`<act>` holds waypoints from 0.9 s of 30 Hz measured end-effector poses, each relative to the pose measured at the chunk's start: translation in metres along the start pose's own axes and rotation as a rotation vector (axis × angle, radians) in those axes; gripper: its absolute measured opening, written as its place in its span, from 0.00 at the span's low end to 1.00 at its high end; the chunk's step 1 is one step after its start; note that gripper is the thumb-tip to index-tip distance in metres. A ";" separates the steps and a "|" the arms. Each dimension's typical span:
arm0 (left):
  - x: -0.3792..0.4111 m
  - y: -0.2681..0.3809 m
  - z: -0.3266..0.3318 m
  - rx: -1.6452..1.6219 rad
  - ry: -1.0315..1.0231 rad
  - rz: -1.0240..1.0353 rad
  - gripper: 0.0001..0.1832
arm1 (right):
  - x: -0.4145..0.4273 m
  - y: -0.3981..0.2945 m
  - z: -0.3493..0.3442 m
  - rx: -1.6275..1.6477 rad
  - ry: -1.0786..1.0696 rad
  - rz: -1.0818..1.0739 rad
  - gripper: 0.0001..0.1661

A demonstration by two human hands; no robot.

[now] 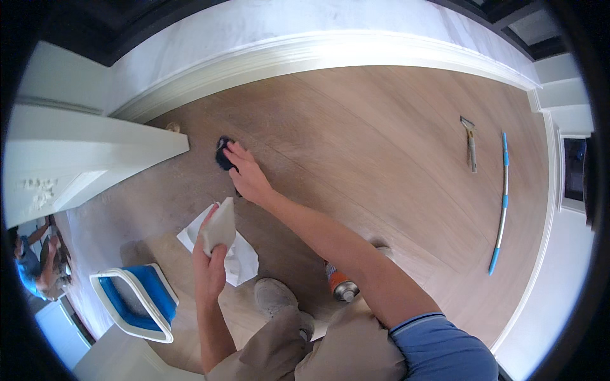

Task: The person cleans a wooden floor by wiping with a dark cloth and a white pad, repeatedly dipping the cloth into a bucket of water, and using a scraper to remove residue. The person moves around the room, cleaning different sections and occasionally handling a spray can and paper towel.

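Note:
My right hand (250, 174) reaches out to the wood-look floor (362, 157), its fingers on a small black cloth or scrubbing pad (222, 155) that lies against the boards. Part of that dark piece is hidden under the fingers and palm. Closer to my knees, my left hand (210, 269) grips a thick off-white sponge or pad (221, 228), raised with its thumb on the near side. Beneath it a creased white sheet (244, 262) lies on the floor. An orange aerosol can (337, 278) is beside my shoe, partly covered by my right forearm.
A collapsible blue-and-white tub (167, 290) stands at the left. Near it is a white door (95, 157), with another person (35, 266) beyond. On the right lie a scraper (472, 147) and a blue-and-white pole (503, 200). White skirting (333, 50) borders the far wall.

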State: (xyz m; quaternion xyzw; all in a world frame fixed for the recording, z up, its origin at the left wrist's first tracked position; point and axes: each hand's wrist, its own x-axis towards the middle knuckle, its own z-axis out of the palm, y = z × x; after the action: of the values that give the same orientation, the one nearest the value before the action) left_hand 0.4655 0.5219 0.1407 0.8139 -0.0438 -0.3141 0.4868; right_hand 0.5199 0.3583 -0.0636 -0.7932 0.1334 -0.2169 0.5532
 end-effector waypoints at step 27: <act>-0.126 -0.201 -0.046 0.768 0.668 -0.064 0.50 | -0.083 -0.156 -0.008 0.905 -0.672 0.964 0.31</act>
State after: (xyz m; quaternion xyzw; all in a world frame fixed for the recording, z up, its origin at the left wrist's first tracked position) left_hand 0.3432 0.7097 0.0507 0.9910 0.0266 -0.0128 0.1302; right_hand 0.4396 0.4436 0.0685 -0.3648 0.1876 0.2708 0.8709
